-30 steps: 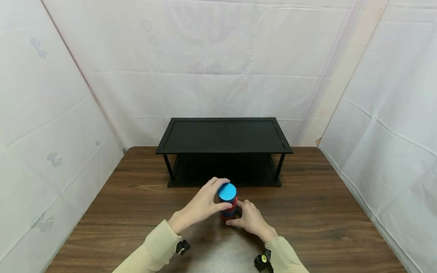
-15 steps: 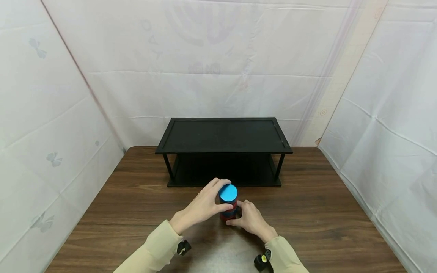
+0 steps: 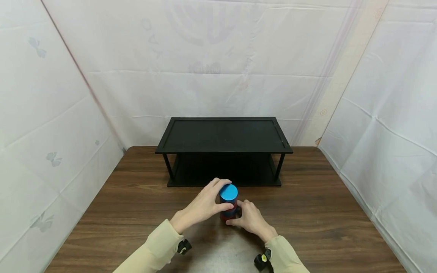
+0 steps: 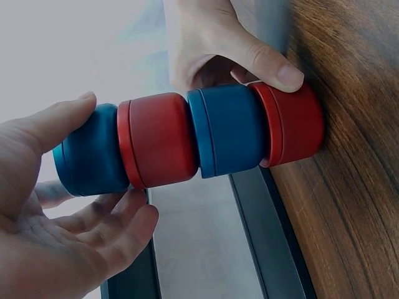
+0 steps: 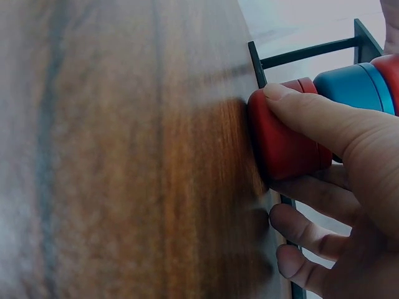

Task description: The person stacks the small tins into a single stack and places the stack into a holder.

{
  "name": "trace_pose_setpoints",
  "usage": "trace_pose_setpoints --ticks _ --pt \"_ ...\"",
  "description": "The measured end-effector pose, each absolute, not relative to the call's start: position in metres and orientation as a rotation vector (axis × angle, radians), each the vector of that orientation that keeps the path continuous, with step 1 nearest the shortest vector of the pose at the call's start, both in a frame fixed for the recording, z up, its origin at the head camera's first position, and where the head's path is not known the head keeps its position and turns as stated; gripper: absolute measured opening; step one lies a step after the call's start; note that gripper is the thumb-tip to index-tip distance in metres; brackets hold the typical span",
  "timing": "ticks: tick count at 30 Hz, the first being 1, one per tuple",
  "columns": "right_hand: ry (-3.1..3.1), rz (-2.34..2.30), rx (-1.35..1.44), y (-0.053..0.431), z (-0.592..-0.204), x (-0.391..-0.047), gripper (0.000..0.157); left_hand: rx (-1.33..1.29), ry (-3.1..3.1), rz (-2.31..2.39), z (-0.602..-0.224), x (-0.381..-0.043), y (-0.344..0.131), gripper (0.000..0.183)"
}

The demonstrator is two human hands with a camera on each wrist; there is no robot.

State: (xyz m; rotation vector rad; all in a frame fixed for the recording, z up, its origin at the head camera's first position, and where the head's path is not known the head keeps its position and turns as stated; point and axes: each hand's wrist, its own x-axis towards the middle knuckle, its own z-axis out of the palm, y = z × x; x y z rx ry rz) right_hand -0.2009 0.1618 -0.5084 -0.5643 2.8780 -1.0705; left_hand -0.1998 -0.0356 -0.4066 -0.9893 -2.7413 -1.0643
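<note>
Four small round tins with lids, in alternating blue and red, stand in one upright stack on the table. At the top is a blue tin (image 4: 93, 156), which my left hand (image 3: 203, 204) holds between thumb and fingers. Beneath it come a red tin (image 4: 163, 140) and another blue tin (image 4: 229, 132); they sit slightly offset from each other. The lowest red tin (image 4: 298, 121) rests on the wood, gripped by my right hand (image 3: 252, 220), whose thumb lies on its near side in the right wrist view.
Behind the stack stands a black two-level rack (image 3: 223, 136) with a raised rim and thin posts. It sits on the brown wooden table (image 3: 317, 212). White cloth (image 3: 218, 57) hangs at the back and on both sides.
The top of the stack has shifted slightly to the right under my left hand, and less of the upper red tin shows in the head view. My right hand stays in place.
</note>
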Motion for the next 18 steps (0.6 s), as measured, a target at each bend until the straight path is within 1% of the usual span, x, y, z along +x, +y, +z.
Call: trace_pose_setpoints --ticks 7,18 --pt "2.869 -1.067 -0.57 0.1621 -0.5098 -0.2018 0.059 -1.009 -2.737 -1.053 -0.4075 -0.2009 -0.0362 0.064" --pt "2.894 -1.038 -0.535 0.1615 -0.5089 -0.1998 0.06 -0.987 -2.822 -1.012 -0.4078 -0.1999 -0.0428 0.078"
